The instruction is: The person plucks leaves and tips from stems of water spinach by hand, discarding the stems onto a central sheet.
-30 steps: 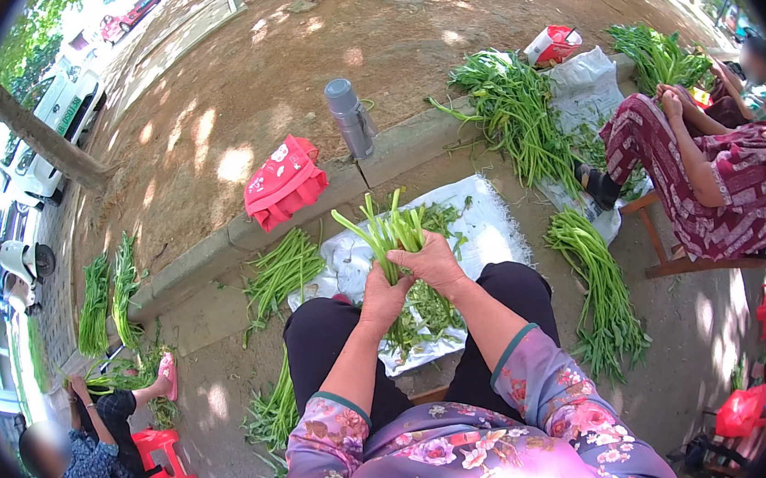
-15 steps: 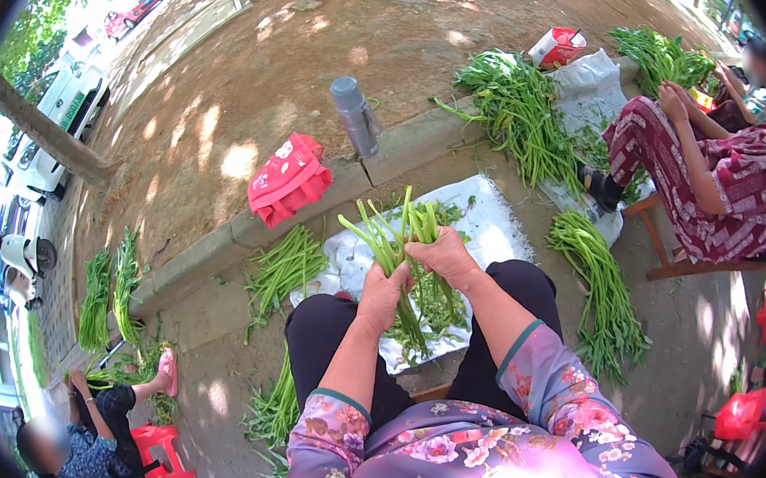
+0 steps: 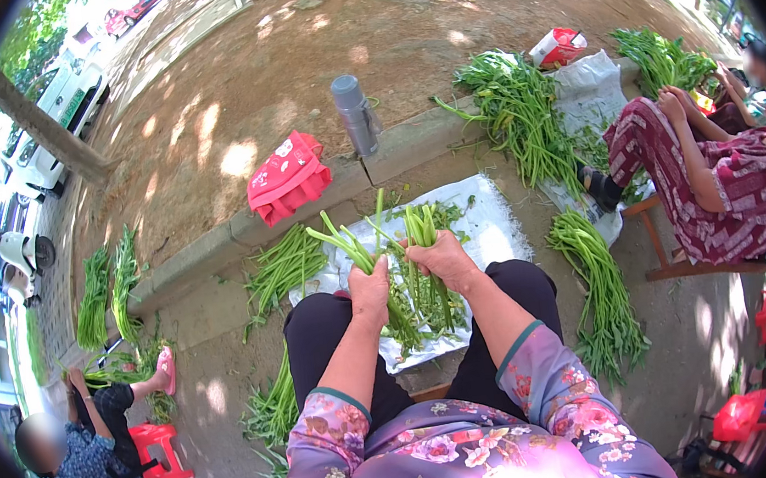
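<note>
Over my lap, my left hand is closed round a few leafy green vegetable stalks, their cut ends pointing up and away. To its right, my right hand grips a thicker bunch of the same stalks; its leafy ends hang down between my knees. A gap separates the two hands. Beneath them lies a white woven sheet strewn with loose leaves. A pile of stalks sits at the sheet's left edge, and a long bundle rests on the ground to the right.
Along the stone curb ahead stand a grey flask and a red cloth bag. A large green heap lies at far right, near a seated person in patterned clothes. Another person sits at left by a red stool.
My left hand has moved slightly left, away from the right one, and its stalks now lean further left. The right hand has barely moved and keeps its bunch.
</note>
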`<state>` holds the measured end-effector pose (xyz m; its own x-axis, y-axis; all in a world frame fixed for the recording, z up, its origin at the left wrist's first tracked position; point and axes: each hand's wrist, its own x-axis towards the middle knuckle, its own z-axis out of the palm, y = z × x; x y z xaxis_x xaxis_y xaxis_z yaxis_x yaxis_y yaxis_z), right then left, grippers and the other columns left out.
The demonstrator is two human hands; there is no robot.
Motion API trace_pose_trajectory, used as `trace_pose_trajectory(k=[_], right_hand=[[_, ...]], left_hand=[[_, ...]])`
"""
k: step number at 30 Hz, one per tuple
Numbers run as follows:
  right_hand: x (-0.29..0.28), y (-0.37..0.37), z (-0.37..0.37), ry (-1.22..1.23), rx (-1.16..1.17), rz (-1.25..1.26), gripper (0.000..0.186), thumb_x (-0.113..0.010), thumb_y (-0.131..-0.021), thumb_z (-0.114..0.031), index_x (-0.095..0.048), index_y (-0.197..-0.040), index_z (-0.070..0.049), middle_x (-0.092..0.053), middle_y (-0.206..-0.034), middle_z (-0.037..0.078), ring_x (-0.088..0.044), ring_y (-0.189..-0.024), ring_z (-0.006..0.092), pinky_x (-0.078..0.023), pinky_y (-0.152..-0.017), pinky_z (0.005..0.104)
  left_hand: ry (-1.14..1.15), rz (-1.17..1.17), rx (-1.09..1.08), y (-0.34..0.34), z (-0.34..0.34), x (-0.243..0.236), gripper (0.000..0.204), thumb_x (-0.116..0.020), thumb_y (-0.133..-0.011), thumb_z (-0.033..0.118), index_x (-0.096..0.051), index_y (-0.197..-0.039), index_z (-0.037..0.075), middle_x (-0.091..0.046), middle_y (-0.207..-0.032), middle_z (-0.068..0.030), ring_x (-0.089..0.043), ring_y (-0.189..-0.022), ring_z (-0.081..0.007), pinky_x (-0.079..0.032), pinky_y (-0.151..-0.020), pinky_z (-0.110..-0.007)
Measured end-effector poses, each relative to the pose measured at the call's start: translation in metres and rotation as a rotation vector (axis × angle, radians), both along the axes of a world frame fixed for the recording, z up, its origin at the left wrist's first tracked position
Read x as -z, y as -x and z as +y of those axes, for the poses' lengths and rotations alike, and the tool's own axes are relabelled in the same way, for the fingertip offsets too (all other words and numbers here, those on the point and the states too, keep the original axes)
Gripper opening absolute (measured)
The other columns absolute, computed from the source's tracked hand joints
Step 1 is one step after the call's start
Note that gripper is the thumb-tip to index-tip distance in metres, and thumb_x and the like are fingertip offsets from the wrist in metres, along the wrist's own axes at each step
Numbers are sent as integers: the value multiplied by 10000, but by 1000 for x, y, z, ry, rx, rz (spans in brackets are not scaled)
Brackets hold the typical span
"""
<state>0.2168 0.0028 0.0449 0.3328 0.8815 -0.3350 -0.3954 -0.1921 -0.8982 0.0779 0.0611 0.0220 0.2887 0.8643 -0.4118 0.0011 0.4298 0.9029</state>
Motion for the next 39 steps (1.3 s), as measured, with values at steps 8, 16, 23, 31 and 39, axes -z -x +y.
trace_pose_trajectory(k=[8,16,23,31,39], right_hand=[[2,4,-2,18,-14,-42,114,-651,-756,-64,-645,-862,-21,-583,-671,-10,-466,-480,58,-370,-434,218],[-8,17,-6,19,-122,-10,189,-684,-780,-80,-690,-969,-71,-606,-684,-40,-461,-509,29,-365,-448,194],[-2,9,-4,24,-57,-15,163,-719,-759,-98,-686,-913,-56,-617,-698,-31,-483,-533,31,-381,-465,188],[6,-3,-3,7,43,-11,177,-762,-725,-107,-625,-819,-45,-613,-696,-5,-510,-552,53,-398,-473,206],[5,-1,-5,-24,63,33,198,-758,-739,-126,-639,-861,-25,-617,-700,3,-502,-541,63,-387,-470,209]], left_hand=[[107,-214,-77,-1,-3,-19,168,-728,-782,120,-629,-888,33,-565,-659,0,-416,-494,-67,-320,-453,-221],[77,-173,-42,0,1,-18,188,-732,-756,69,-643,-913,17,-639,-745,-39,-459,-520,-75,-355,-479,-212],[92,-209,-29,1,2,-25,195,-725,-753,70,-638,-912,-4,-612,-721,-27,-465,-518,-88,-367,-486,-223],[124,-123,155,5,-5,-29,149,-728,-748,85,-643,-857,31,-638,-744,-39,-456,-491,-63,-343,-452,-206],[135,-165,169,1,-7,-27,137,-710,-763,66,-635,-874,36,-662,-796,-61,-456,-517,-67,-354,-474,-202]])
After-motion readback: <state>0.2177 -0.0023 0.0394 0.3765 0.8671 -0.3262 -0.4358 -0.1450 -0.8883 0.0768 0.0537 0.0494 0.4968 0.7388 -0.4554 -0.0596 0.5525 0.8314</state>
